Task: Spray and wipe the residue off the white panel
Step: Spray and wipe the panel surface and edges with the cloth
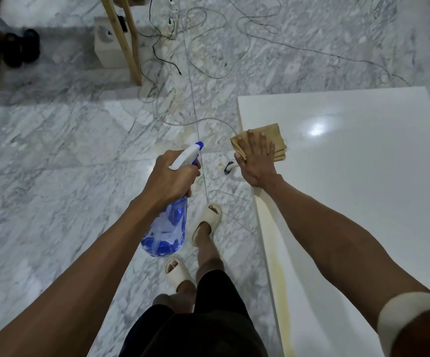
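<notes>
Marble floor point(54, 155) | white panel point(363, 202) | right hand point(257, 161) flat on cloth point(273, 137) | left hand point(170, 179) gripping spray bottle point(167, 228)

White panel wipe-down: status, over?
Left hand grips spray bottle. Right hand flat on cloth at white panel edge. Yellow residue remains along near edge.

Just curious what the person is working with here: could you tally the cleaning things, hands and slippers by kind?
Blue-and-clear plastic spray bottle: 1
Folded tan cleaning cloth: 1
Glossy white rectangular panel: 1
Hands: 2, left hand and right hand
Cream foam slippers: 2, and
Total: 7
</notes>
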`<state>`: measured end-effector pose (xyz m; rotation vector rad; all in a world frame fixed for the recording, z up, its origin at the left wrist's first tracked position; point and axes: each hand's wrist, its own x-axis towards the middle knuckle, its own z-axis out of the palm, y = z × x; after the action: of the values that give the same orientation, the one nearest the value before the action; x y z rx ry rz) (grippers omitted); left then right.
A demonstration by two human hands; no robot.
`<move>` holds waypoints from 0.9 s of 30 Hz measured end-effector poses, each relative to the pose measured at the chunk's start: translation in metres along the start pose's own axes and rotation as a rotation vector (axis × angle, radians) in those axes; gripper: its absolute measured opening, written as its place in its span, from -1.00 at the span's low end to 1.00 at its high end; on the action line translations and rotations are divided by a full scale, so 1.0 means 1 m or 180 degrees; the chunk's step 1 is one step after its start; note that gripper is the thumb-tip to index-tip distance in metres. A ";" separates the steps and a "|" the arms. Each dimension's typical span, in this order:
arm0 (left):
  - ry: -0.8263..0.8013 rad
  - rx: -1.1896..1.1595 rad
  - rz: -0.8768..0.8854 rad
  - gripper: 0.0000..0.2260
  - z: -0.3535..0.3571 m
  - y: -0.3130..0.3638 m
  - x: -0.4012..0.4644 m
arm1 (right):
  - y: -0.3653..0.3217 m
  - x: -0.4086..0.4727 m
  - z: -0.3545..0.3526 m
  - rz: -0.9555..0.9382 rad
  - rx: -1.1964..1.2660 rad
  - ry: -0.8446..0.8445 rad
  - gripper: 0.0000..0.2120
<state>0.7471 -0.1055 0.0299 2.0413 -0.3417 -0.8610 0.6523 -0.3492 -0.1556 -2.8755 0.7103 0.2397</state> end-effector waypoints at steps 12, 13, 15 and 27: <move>-0.0178 0.0198 0.0033 -0.87 0.032 -0.051 -0.099 | -0.012 -0.133 0.035 0.0304 0.0191 0.0252 -0.32; -0.0186 0.0205 0.0025 -0.87 0.037 -0.053 -0.106 | -0.013 -0.144 0.036 0.0333 0.0217 0.0227 -0.30; -0.0206 0.0222 0.0020 -0.86 0.046 -0.055 -0.121 | -0.015 -0.165 0.037 0.0382 0.0282 0.0158 -0.28; -0.0069 0.0022 0.0063 -0.86 0.106 -0.063 -0.237 | -0.016 -0.304 0.060 0.0257 0.0285 0.0053 -0.34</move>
<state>0.4981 -0.0096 0.0443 2.0330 -0.3768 -0.8713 0.3873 -0.1882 -0.1528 -2.7707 0.8195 0.1897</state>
